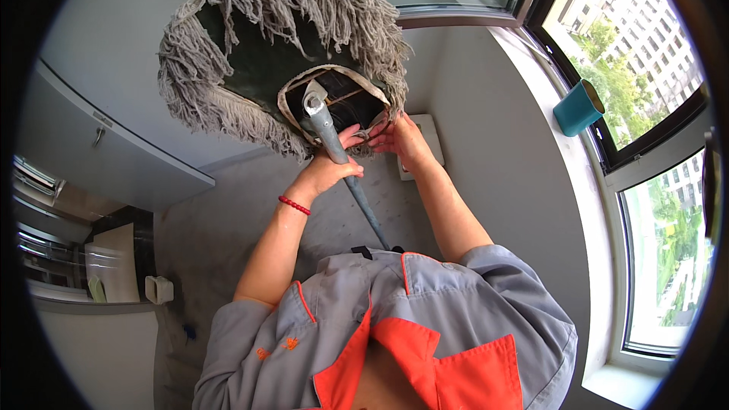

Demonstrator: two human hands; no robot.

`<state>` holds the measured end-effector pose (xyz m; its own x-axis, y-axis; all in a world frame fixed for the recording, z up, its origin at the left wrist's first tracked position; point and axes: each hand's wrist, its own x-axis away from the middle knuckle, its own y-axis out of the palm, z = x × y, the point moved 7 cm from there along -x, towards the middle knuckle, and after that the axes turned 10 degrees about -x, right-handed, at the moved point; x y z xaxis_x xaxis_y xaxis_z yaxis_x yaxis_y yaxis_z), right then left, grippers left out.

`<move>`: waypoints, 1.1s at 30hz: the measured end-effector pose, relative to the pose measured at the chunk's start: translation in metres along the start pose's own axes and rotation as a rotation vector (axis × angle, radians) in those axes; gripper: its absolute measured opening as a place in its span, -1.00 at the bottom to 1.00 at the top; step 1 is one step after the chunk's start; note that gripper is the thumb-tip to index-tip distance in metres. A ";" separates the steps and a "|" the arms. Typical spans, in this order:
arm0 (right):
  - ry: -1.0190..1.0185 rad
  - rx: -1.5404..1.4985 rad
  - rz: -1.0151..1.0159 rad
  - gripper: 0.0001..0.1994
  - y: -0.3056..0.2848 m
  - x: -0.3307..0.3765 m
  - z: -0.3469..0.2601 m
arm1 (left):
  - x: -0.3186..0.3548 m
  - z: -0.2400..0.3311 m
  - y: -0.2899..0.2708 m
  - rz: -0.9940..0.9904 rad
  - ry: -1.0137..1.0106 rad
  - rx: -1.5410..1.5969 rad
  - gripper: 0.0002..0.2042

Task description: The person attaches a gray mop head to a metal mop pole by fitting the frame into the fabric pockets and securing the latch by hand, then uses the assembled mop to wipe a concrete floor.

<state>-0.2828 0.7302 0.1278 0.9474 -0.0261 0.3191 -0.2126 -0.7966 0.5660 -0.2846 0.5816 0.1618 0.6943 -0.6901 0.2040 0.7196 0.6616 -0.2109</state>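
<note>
Grey cord fringe hangs off the mop head (266,38) in the upper middle of the frame, raised head-high with its dark underside and frame facing the camera. At far left a cabinet (114,144) runs along the wall, with a small white box (159,289) low on the floor.

Moving right, the left hand (330,167), with a red bracelet (295,205) at the wrist, has its fingers wrapped round the grey handle (357,190) just under the metal joint. The handle slants down toward the person's chest. The right hand (402,140) sits just beside it, fingers pinched on the pale edge of the mop cover at the frame's lower rim.

The risks, as I judge them: the head looks heavy and is carried by one hand, so it could swing at the joint and pull the cover from the pinching fingers, or nip them against the frame. Loose cords may snag the joint. At right, a teal cup (579,107) stands on the sill (531,91), near enough for a swinging head to knock it off.
</note>
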 end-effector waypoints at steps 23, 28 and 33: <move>-0.328 0.092 0.023 -0.73 0.011 -0.010 -0.001 | 0.010 0.006 -0.015 0.068 0.071 -0.445 -0.37; -0.312 0.031 0.030 -0.73 0.018 -0.009 0.000 | 0.007 0.003 -0.030 0.154 0.015 -0.715 -0.38; -0.247 0.088 -0.096 -0.71 0.008 -0.017 -0.004 | 0.004 -0.010 -0.023 0.061 -0.016 -0.531 -0.38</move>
<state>-0.3018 0.7271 0.1301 0.9941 -0.0857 0.0665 -0.1077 -0.8515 0.5132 -0.2984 0.5609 0.1579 0.7380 -0.6474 0.1902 0.5763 0.4582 -0.6767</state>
